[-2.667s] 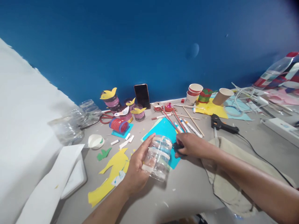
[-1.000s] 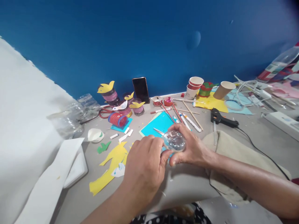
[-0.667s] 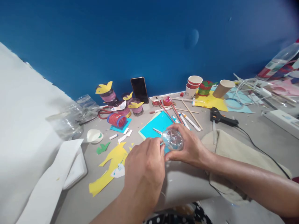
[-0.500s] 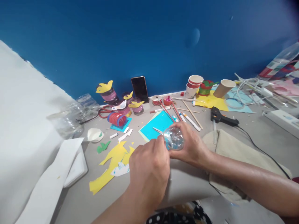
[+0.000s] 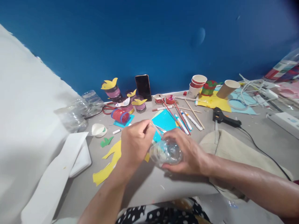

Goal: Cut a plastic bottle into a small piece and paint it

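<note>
My right hand (image 5: 187, 152) is wrapped around a clear plastic cup-shaped piece (image 5: 167, 152), like the bottom of a cut bottle, tilted with its rim to the left. To its upper left, my left hand (image 5: 137, 137) is closed in a pinch. A thin translucent strip (image 5: 156, 128) runs from its fingertips towards the plastic piece. Whether the strip is joined to that piece I cannot tell. Beneath the hands lie a blue paper sheet (image 5: 166, 119) and yellow paper scraps (image 5: 112, 157), partly covered by my left hand and forearm.
Markers (image 5: 192, 120) and wooden sticks lie behind the hands. A black glue gun (image 5: 224, 118) rests at the right, its cord trailing over a beige cloth (image 5: 243, 152). Bird-topped plastic pots (image 5: 112, 93), a phone (image 5: 143, 88) and paper cups (image 5: 198, 81) stand along the blue wall.
My left hand has moved left and up from the plastic piece, and a thin strip now shows between them. My right hand has tipped the piece and brought it slightly lower.
</note>
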Demonstrator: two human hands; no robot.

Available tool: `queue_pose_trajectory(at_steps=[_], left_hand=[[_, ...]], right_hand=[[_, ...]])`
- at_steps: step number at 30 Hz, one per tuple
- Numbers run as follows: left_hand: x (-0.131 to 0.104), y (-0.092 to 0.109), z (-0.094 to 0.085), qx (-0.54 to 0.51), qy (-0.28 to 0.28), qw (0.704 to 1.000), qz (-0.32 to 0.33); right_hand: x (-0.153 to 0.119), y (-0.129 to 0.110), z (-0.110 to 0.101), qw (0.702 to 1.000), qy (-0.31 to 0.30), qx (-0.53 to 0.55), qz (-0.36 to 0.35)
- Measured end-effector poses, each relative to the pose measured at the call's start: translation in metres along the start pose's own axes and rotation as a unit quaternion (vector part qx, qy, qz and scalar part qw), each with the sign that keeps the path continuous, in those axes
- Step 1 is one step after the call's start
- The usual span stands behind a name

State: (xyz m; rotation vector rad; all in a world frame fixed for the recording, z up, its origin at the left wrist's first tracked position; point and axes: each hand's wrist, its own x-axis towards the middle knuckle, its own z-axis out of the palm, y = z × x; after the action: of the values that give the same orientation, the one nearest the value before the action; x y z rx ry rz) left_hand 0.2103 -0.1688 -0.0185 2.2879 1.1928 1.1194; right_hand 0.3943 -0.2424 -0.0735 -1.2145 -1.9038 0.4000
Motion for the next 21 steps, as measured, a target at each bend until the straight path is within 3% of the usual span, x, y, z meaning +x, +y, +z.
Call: queue_pose_trajectory(at_steps=[2,3,5,8,10,13,15,18,21], left_hand=[[0.006,-0.01,-0.012,-0.12,-0.065,0.985,-0.105],[0.007,-0.014,-0.017,-0.197,-0.097,0.963,-0.154],[0.004,-0.019,-0.024,-0.352,-0.13,0.898,-0.229],[-0.008,-0.018,-0.024,-0.509,-0.121,0.81,-0.266],[-0.017,-0.014,-0.019,-0.53,-0.094,0.803,-0.257],[-0.028,-0.006,-0.013,-0.499,-0.063,0.828,-0.247],[-0.033,0.0,-0.011,-0.473,-0.049,0.841,-0.257],[-0.04,0.006,-0.009,-0.451,-0.035,0.851,-0.267],[-0.044,0.01,-0.005,-0.493,-0.018,0.826,-0.273]], right_hand=[[0.001,0.001,-0.005,0.993,-0.059,0.107,0.001],[0.002,0.003,-0.008,0.981,-0.078,0.174,0.021],[0.007,0.01,-0.014,0.94,-0.101,0.315,0.077],[0.012,0.019,-0.018,0.869,-0.112,0.458,0.151],[0.013,0.021,-0.016,0.844,-0.11,0.486,0.196],[0.011,0.02,-0.009,0.834,-0.081,0.487,0.245],[0.011,0.019,-0.004,0.846,-0.047,0.459,0.268],[0.013,0.018,0.001,0.891,0.016,0.335,0.306],[0.016,0.015,0.001,0.903,0.052,0.29,0.313]])
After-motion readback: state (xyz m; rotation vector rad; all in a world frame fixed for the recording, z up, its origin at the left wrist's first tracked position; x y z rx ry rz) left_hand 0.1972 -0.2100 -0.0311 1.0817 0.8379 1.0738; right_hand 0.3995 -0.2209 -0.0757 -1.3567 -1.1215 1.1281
